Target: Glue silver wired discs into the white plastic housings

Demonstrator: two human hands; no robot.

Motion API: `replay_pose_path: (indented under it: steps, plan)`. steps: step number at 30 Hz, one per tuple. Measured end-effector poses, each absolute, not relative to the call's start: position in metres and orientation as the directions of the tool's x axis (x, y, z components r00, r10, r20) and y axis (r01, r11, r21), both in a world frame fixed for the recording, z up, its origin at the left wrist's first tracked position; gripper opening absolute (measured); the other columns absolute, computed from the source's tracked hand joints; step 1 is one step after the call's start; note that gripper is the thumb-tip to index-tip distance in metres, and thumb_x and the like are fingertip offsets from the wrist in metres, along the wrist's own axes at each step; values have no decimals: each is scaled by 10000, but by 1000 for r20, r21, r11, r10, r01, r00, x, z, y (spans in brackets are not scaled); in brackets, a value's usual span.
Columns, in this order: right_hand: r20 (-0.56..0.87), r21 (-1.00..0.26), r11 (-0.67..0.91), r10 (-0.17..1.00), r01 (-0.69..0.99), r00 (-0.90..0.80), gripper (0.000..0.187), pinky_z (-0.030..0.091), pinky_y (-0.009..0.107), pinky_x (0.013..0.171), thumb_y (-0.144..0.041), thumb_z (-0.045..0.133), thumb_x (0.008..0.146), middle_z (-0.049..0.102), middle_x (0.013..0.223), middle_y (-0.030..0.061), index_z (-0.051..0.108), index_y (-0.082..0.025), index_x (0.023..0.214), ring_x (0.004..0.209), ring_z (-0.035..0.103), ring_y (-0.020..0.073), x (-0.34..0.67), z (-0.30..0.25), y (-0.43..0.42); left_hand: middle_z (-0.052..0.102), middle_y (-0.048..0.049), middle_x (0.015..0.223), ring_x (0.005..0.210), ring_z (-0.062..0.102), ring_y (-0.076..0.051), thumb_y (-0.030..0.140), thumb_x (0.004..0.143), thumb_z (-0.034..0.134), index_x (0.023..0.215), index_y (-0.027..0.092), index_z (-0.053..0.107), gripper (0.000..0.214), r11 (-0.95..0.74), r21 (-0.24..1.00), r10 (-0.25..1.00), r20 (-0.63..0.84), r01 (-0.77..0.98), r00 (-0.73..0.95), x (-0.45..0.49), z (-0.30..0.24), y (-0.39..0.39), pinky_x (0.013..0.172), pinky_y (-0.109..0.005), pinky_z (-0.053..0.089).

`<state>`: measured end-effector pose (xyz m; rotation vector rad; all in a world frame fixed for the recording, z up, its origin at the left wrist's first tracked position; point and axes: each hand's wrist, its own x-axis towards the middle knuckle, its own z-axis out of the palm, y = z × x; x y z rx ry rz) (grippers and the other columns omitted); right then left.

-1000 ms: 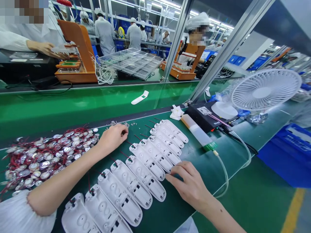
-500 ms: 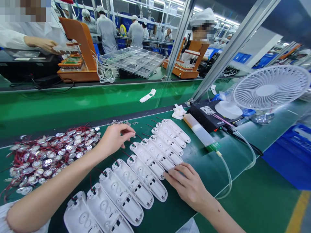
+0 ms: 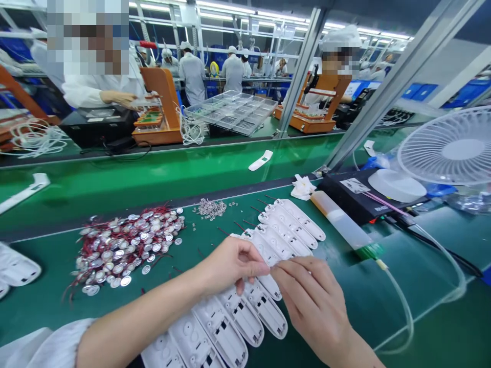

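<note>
Over the row of white plastic housings, my left hand and my right hand meet fingertip to fingertip. Both are closed in a pinch; whatever sits between the fingertips is too small or hidden to make out. The housings lie side by side, hollow face up, with dark red wires at their far ends. My left hand and forearm cover part of several of them. Left of the row is a heap of round metal discs with red wires. Small clear pieces form a pile behind my left hand.
At the right lie a syringe-like tube of liquid with a hose, a black box and a white fan. Crumpled tissue sits by the metal post. A white part rests on the green belt. Co-workers sit across it.
My left hand has come from near the small clear pieces over to my right hand. My right hand has lifted off a housing's near end, and the fingertips now meet. The camera view has turned left.
</note>
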<state>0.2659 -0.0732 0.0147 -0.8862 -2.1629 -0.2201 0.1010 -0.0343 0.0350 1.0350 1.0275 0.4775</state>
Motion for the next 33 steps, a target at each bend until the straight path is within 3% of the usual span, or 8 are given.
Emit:
replay_pose_path:
  steps: [2, 4, 7, 10, 15, 24, 28, 33]
  plan:
    - [695, -74, 751, 511, 656, -506, 205, 407, 364, 721, -53, 416, 879, 633, 849, 78, 608, -124, 895, 789, 531, 204, 268, 13, -74, 467, 52, 460, 412, 419, -78, 478, 569, 733, 641, 150, 563, 376, 436, 873, 728, -485, 218, 486, 99, 30, -35, 337, -184, 371]
    - [676, -69, 756, 515, 651, -527, 212, 401, 363, 722, -58, 408, 885, 631, 848, 69, 606, -135, 888, 790, 528, 205, 274, 12, -74, 528, 33, 538, 432, 459, -89, 424, 679, 672, 727, 159, 595, 280, 199, 867, 794, -416, 457, 443, 91, 24, -31, 382, -204, 416]
    - [667, -115, 740, 552, 663, -500, 188, 416, 337, 702, -68, 427, 890, 622, 825, 60, 596, -147, 886, 780, 526, 193, 290, 11, -72, 615, -28, 837, 685, 580, -156, 239, 758, 594, 878, 198, 616, 129, -210, 577, 934, -120, 789, 337, 59, 15, -16, 603, -279, 495]
    - [669, -134, 722, 571, 678, -476, 138, 437, 304, 687, -76, 470, 888, 608, 797, 56, 586, -150, 885, 769, 525, 177, 313, 10, -68, 592, -81, 943, 899, 549, -256, 127, 766, 468, 870, 197, 619, 195, -248, 402, 961, -17, 882, 278, 15, 7, 2, 743, -385, 456]
    - [602, -128, 745, 583, 655, -546, 191, 444, 295, 669, -33, 447, 877, 598, 811, 63, 597, -150, 885, 779, 503, 175, 341, 4, -67, 606, -75, 857, 835, 502, -262, 240, 780, 446, 757, 219, 610, 167, -348, 264, 936, 51, 899, 348, -31, -9, 19, 770, -387, 405]
    - [547, -38, 770, 550, 637, -631, 263, 396, 308, 678, -19, 376, 881, 591, 825, 63, 604, -142, 838, 788, 469, 180, 344, -18, -70, 615, -76, 817, 757, 526, -245, 374, 835, 324, 733, 209, 579, 320, -368, 189, 930, 77, 910, 360, -34, -17, 22, 692, -368, 420]
    - [527, -22, 787, 533, 617, -662, 271, 385, 316, 680, -30, 356, 896, 589, 828, 64, 602, -131, 843, 787, 462, 184, 343, -22, -70, 634, -55, 873, 764, 566, -217, 375, 845, 338, 830, 206, 578, 295, -258, 274, 966, 88, 926, 243, -20, -2, 15, 704, -334, 430]
    - [523, 5, 800, 509, 600, -683, 288, 373, 324, 684, -47, 332, 917, 597, 835, 65, 604, -119, 856, 783, 460, 186, 341, -24, -69, 665, -27, 822, 700, 576, -198, 419, 792, 421, 786, 220, 597, 266, -244, 400, 970, 111, 883, 218, 0, 15, 10, 687, -318, 436]
